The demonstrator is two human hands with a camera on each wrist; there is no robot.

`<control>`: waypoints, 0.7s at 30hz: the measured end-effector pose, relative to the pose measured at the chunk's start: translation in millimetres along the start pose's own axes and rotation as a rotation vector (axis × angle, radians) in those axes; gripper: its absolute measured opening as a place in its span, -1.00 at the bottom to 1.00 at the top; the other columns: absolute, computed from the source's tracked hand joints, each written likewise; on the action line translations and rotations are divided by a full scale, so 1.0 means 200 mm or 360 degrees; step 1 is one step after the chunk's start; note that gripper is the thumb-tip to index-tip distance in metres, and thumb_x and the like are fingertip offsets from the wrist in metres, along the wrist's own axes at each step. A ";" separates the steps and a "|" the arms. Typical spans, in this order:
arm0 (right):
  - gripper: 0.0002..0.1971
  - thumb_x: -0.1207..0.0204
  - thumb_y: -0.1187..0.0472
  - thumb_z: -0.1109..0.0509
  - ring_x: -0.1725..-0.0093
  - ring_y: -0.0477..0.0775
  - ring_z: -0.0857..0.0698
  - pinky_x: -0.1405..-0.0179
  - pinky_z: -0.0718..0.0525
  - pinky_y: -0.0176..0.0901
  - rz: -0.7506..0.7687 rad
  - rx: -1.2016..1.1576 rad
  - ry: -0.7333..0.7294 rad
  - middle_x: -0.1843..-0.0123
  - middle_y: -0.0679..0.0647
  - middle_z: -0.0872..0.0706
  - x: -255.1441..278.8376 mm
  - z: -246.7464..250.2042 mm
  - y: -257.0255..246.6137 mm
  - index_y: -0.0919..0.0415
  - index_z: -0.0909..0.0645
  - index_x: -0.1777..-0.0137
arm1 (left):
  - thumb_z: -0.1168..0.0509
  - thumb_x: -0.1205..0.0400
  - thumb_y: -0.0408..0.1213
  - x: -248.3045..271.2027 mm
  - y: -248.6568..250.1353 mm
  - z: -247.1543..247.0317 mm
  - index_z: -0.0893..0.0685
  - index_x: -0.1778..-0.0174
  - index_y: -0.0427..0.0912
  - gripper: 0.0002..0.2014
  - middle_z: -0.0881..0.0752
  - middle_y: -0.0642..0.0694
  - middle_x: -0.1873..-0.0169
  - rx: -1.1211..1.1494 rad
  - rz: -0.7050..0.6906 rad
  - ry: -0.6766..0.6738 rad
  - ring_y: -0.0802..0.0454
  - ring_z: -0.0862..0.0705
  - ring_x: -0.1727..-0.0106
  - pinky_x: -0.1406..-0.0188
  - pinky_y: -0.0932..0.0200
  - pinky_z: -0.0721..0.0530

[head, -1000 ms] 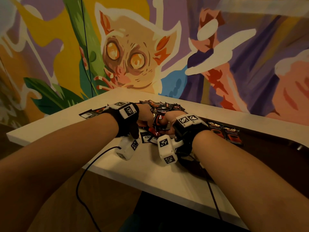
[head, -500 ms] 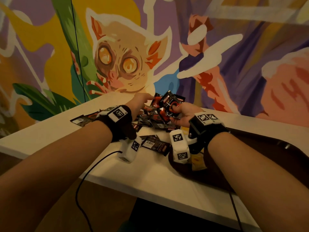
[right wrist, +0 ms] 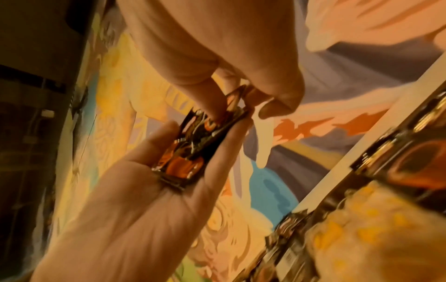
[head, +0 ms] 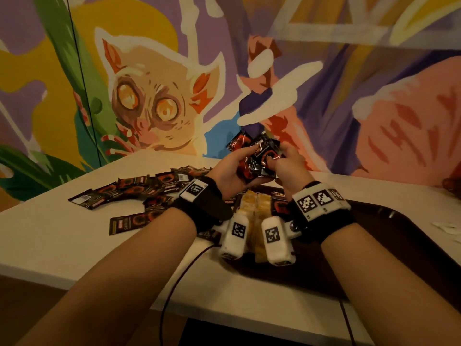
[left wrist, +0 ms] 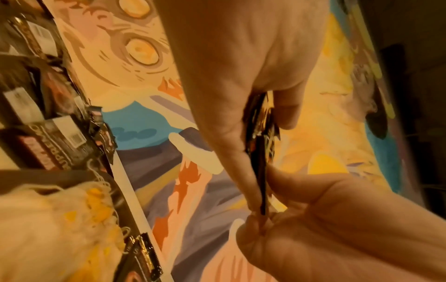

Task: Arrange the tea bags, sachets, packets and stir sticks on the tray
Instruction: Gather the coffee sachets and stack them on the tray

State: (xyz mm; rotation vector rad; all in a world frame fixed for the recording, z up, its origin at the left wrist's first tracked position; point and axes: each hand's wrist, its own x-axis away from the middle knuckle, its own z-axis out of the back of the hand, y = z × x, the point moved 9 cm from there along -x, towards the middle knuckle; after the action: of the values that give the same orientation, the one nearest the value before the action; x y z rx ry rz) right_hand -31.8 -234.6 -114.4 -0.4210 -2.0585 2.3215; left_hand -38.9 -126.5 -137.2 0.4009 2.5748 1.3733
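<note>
Several glossy foil packets (head: 259,158), seemingly light, thin and slippery, were held bunched above the tray (head: 389,221); left hand (head: 229,168) cradled them, right hand (head: 287,166) pinched them; squeezing both faces looked safest against fanning.

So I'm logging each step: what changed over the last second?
Both hands rose from the pile on the table: the left hand and right hand now hold a bunch of black-and-red sachets up between them, above the tray. The scattered sachets on the table stayed put.
</note>
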 end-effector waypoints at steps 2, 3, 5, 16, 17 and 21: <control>-0.58 -0.57 0.40 -0.23 0.02 -0.03 -0.57 0.36 -0.43 -0.31 0.0040 -0.0057 0.0050 -0.29 0.11 -0.53 -0.01 0.10 0.01 0.13 -0.44 -0.41 | -0.20 -0.69 -0.33 -0.02 -0.03 -0.04 -0.60 -0.15 -0.29 -0.82 -0.80 -0.25 0.14 -0.0014 0.0006 0.0015 -0.18 -0.76 0.07 0.09 -0.14 -0.75; -0.60 -0.58 0.42 -0.21 0.07 -0.06 -0.56 0.37 -0.40 -0.30 0.0039 -0.0090 0.0064 -0.23 0.11 -0.57 0.00 0.14 0.01 0.15 -0.44 -0.39 | -0.19 -0.69 -0.38 -0.04 -0.04 -0.05 -0.59 -0.10 -0.30 -0.86 -0.80 -0.25 0.18 -0.0053 -0.0014 0.0032 -0.18 -0.76 0.10 0.13 -0.12 -0.76; -0.71 -0.57 0.42 -0.22 0.18 -0.10 -0.55 0.37 -0.39 -0.27 0.0014 -0.0159 0.0059 -0.04 0.08 -0.64 0.01 0.21 0.04 0.18 -0.53 -0.25 | -0.19 -0.67 -0.49 -0.07 -0.04 -0.08 -0.58 -0.04 -0.30 -0.90 -0.77 -0.27 0.17 -0.0119 -0.0074 0.0048 -0.18 -0.76 0.13 0.20 -0.07 -0.77; -0.89 -0.59 0.34 -0.29 0.04 0.02 -0.68 0.09 -0.57 -0.05 -0.0007 -0.0416 -0.0005 0.05 0.07 -0.72 0.04 0.25 0.14 0.13 -0.59 0.02 | -0.17 -0.69 -0.46 -0.12 -0.03 -0.12 -0.61 -0.06 -0.24 -0.86 -0.77 -0.18 0.11 -0.0071 -0.0202 -0.0057 -0.05 -0.75 0.08 -0.07 0.02 -0.69; -0.89 -0.59 0.36 -0.28 0.04 0.03 -0.68 0.12 -0.58 -0.09 -0.0028 -0.0470 0.0013 0.04 0.08 -0.72 0.03 0.26 0.15 0.15 -0.58 0.01 | -0.14 -0.71 -0.41 -0.12 -0.04 -0.11 -0.60 -0.09 -0.24 -0.85 -0.75 -0.20 0.06 0.0046 -0.0174 -0.0069 -0.09 -0.73 0.03 -0.17 -0.04 -0.64; -0.88 -0.59 0.43 -0.26 0.14 0.02 -0.65 0.37 -0.54 -0.24 -0.0120 -0.0677 -0.0001 0.04 0.14 -0.68 0.01 0.24 0.18 0.21 -0.54 0.02 | -0.05 -0.75 -0.41 -0.12 -0.01 -0.07 -0.57 -0.13 -0.26 -0.81 -0.74 -0.21 0.06 0.0181 -0.0257 -0.0070 -0.08 -0.72 0.01 -0.09 -0.01 -0.68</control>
State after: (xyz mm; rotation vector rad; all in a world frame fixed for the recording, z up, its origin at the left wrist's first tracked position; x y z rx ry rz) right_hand -38.0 -285.2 -144.9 -0.3369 -2.5178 1.8339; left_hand -19.9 -146.2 -130.9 0.2314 2.5930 1.1557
